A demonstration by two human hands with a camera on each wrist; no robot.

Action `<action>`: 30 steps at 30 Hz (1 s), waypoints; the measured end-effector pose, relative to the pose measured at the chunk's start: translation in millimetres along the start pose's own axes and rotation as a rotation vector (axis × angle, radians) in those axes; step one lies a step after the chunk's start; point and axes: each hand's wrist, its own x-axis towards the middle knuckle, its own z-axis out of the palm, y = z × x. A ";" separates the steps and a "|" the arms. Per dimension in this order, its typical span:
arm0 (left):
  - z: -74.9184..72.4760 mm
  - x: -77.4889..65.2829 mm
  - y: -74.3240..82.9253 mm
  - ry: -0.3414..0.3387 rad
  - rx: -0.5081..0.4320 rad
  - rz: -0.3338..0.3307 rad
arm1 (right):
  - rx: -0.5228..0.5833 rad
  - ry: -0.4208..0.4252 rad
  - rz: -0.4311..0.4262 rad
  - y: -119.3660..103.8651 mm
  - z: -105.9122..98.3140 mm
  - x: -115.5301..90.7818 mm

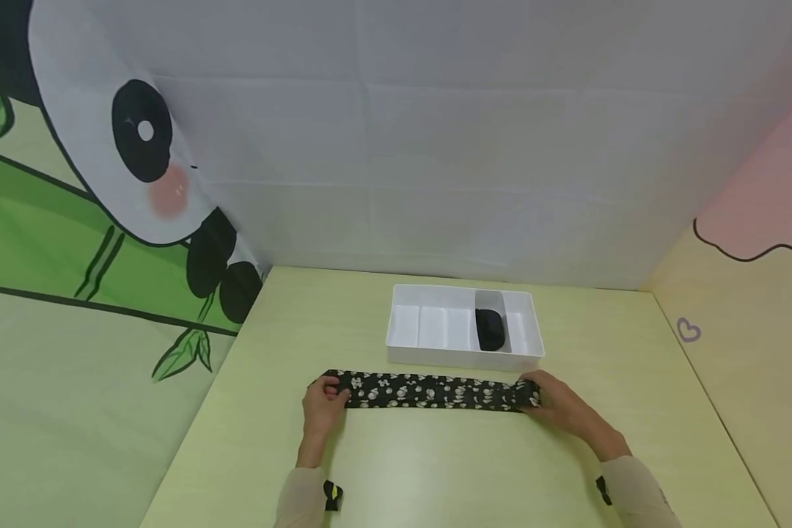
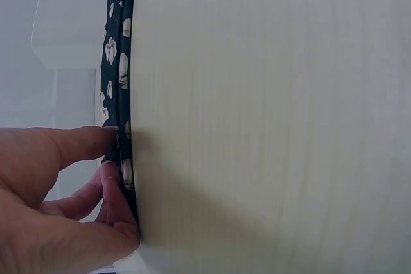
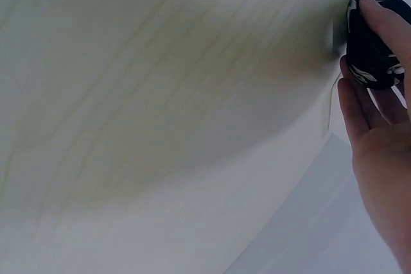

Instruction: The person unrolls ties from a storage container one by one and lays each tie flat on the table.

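A long strip of folded black cloth [image 1: 429,391] with a pale floral-looking print lies across the table, stretched from one hand to the other. My left hand [image 1: 325,403] pinches its left end; in the left wrist view the thumb presses on the folded layers [image 2: 119,62] and the other fingers curl by the edge. At the other end my right hand [image 1: 557,402] grips a thicker, rolled-looking part of the cloth. The right wrist view shows this bundle [image 3: 369,49] between thumb and fingers at the frame's right edge.
Just behind the cloth stands a white divided tray [image 1: 435,359]. A rounded black bundle [image 1: 490,330] sits in one of its right-hand compartments. The pale yellow table [image 1: 422,462] meets a white wall cloth [image 1: 435,183] at the back, with printed hangings on both sides.
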 end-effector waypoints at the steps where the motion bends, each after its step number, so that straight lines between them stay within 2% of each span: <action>1: 0.2 0.1 -0.1 -0.001 0.001 -0.002 | -0.001 -0.002 0.003 1.0 0.2 -0.3; 7: 0.3 0.1 -0.4 0.002 0.007 0.001 | -0.007 -0.010 0.019 7.4 0.7 -3.2; 15: -0.1 0.1 0.4 -0.002 0.006 -0.012 | -0.028 0.038 0.018 9.2 -5.0 -9.6; 30: 2.6 1.0 -0.6 -0.003 -0.001 -0.016 | -0.031 0.021 0.056 15.2 -16.0 -18.0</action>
